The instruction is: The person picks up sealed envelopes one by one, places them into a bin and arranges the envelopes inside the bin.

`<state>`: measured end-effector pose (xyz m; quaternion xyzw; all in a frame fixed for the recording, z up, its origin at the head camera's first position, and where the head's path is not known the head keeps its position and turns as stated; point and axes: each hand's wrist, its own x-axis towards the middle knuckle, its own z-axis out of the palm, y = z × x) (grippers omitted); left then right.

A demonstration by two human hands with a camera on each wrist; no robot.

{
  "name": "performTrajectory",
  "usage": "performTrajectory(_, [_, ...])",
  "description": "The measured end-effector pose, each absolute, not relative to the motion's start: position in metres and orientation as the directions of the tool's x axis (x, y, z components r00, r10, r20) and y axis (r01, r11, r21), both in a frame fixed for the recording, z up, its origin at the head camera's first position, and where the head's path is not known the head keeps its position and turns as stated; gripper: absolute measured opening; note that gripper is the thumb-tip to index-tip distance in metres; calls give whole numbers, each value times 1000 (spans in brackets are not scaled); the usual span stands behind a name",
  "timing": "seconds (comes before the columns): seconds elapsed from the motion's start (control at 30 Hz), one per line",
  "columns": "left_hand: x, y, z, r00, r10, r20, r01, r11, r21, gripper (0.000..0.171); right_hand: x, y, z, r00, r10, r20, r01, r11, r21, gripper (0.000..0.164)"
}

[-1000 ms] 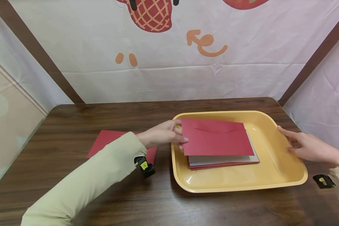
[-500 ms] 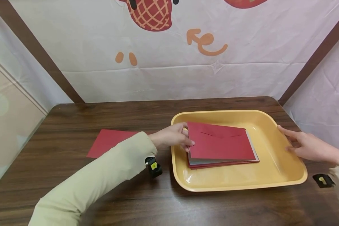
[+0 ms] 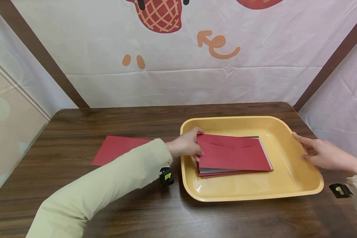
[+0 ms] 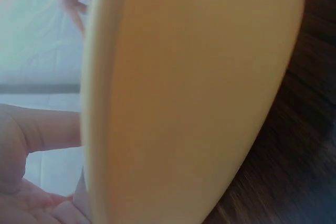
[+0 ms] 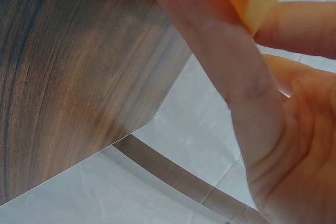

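Note:
A red envelope with a flap slit lies flap side up on a stack of envelopes in a yellow tray. Grey, pale and red edges show beneath it. My left hand reaches over the tray's left rim and holds the envelope's left edge, thumb tip on top; the fingers underneath are partly hidden. In the left wrist view the tray wall covers the fingertips. My right hand grips the tray's right wall, with the thumb and a finger on opposite sides of the rim in the right wrist view.
Another red envelope lies on the brown wooden table left of the tray, partly behind the left sleeve. A white printed cloth hangs behind the table's far edge.
My left hand has moved right and the red envelope has come down onto the stack, its edges now nearly lined up with it. The right hand and tray have stayed in place.

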<state>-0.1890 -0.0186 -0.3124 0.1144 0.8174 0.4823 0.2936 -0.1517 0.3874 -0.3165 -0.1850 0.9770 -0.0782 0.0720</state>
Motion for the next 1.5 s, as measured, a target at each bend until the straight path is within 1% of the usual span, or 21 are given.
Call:
performTrajectory(0.1, [-189, -17, -314, -813, 458, -359, -45, 566, 823, 72, -152, 386, -316, -922, -370, -114, -349, 921, -171, 76])
performTrajectory(0.33, [-187, -12, -314, -822, 434, -370, 28, 678, 734, 75, -152, 388, -317, -921, -373, -111, -351, 920, -175, 76])
performTrajectory(0.47, [-187, -10, -313, -831, 416, -370, 33, 700, 713, 73, -151, 389, -318, -922, -373, -101, -353, 919, -174, 76])
performTrajectory(0.67, [-186, -5, -313, -842, 384, -379, 38, 743, 668, 62, -151, 390, -317, -923, -369, -106, -348, 921, -175, 75])
performTrajectory(0.7, [-185, -4, -313, -842, 374, -389, 35, 757, 653, 63, -151, 390, -317, -922, -370, -112, -347, 921, -179, 76])
performTrajectory(0.93, [-184, 8, -319, -845, 291, -449, -17, 824, 566, 83, -151, 387, -315, -923, -364, -124, -340, 924, -176, 75])
performTrajectory(1.13, [-183, 11, -322, -852, 278, -444, -13, 837, 548, 82, -151, 389, -316, -921, -373, -109, -351, 919, -182, 75])
performTrajectory(1.3, [-181, 10, -320, -864, 285, -416, 31, 854, 520, 80, -152, 390, -317, -919, -383, -96, -361, 913, -188, 76])
performTrajectory(1.4, [-181, 4, -314, -881, 320, -347, 117, 859, 498, 76, -151, 391, -318, -916, -395, -72, -378, 908, -178, 79])
performTrajectory(1.43, [-181, 1, -312, -887, 334, -317, 144, 855, 498, 72, -151, 391, -319, -914, -400, -64, -385, 907, -173, 80])
performTrajectory(1.5, [-183, -8, -306, -895, 360, -263, 171, 823, 542, 66, -151, 391, -319, -913, -404, -60, -390, 905, -169, 81])
